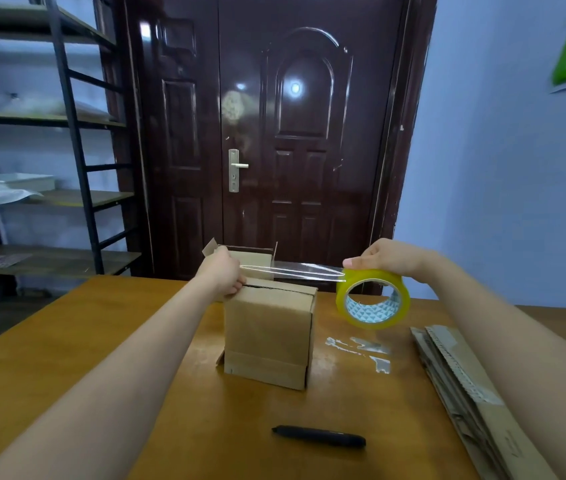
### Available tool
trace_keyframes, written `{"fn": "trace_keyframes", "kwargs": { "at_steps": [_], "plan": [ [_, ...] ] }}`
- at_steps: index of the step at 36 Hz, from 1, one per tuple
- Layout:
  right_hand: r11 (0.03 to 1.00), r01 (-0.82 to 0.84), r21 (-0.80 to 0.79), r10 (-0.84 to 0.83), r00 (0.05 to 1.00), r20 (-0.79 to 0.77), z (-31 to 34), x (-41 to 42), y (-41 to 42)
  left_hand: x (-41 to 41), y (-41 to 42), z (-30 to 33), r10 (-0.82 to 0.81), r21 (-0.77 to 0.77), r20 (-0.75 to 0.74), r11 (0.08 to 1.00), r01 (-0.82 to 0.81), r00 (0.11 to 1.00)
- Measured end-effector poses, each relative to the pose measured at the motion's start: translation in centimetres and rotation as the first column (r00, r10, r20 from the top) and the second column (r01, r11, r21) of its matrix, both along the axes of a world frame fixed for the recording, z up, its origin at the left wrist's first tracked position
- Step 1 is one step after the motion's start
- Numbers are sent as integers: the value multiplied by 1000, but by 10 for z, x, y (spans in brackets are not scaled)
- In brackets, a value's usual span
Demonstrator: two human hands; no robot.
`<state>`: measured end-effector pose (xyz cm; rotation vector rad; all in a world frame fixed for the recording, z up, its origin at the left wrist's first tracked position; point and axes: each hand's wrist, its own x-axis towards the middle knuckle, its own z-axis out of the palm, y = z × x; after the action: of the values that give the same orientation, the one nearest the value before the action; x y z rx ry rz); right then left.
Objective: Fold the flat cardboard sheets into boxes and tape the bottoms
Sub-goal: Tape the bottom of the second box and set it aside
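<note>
Head view: folded box [269,336] upright mid-table [84,341]. Left hand [224,271] pinches tape strip [292,271] end at box top; right hand [383,256] grips tape roll [373,298] beside it. Flat cardboard [465,393] right; pen [319,435] near.

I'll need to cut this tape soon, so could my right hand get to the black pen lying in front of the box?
Probably not yet: the table around the black pen is bare, but the right hand is holding the tape roll.
</note>
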<state>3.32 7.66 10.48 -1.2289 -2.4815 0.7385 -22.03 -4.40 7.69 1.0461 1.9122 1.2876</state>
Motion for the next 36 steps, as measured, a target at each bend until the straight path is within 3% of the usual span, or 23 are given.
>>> {"fn": "trace_keyframes", "kwargs": {
  "at_steps": [6,12,15,36],
  "plan": [
    [1000,8,5,-8,999,52,-5,-12,-3,-9,15,-7,81,69,52,994,-84,995],
    [999,15,-35,-13,998,68,-19,-19,0,-12,12,-1,60,-23,145,998,-57,988],
    [999,22,-37,-20,997,72,-26,-22,3,-20,17,-2,46,-16,98,999,-45,994],
    [993,101,-60,-89,980,177,-55,-41,6,-39,26,-12,-12,-42,171,999,20,985]
  ]
}}
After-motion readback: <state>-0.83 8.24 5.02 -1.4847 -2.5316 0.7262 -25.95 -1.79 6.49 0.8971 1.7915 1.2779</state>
